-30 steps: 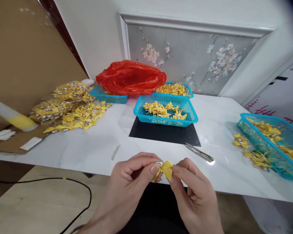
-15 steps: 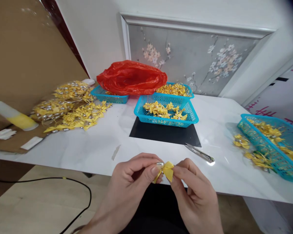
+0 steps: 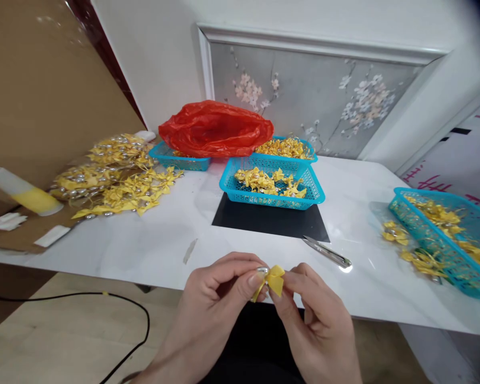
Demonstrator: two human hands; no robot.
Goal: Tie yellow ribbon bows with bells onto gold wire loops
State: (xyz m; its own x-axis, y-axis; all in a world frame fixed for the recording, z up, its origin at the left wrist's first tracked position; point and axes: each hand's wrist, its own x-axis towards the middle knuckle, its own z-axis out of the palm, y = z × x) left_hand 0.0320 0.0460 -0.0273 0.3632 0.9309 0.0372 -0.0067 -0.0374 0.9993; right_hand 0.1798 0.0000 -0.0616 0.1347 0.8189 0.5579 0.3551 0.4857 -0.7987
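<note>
A small yellow ribbon bow (image 3: pixel 276 279) with a shiny silver bead (image 3: pixel 263 270) is held between my two hands at the table's front edge. On the left, my left hand (image 3: pixel 224 298) pinches the bead and one side of the bow between thumb and forefinger. My right hand (image 3: pixel 318 314) has its thumb and forefinger closed on the bow's right side. Just beyond my hands, a metal utility knife (image 3: pixel 327 252) lies on the white table (image 3: pixel 144 250).
Blue baskets (image 3: pixel 272 201) of yellow bows stand mid-table, behind and at right. A red plastic bag (image 3: pixel 216 128) covers one. Bundles of beaded bows (image 3: pixel 132 189) and a yellow-white tube (image 3: pixel 24 191) lie left. A black sheet (image 3: pixel 264 224) lies beneath the middle basket.
My right thumb and hand have shifted slightly left and in against the bow. My left hand keeps nearly the same pose, and the things on the table stay put.
</note>
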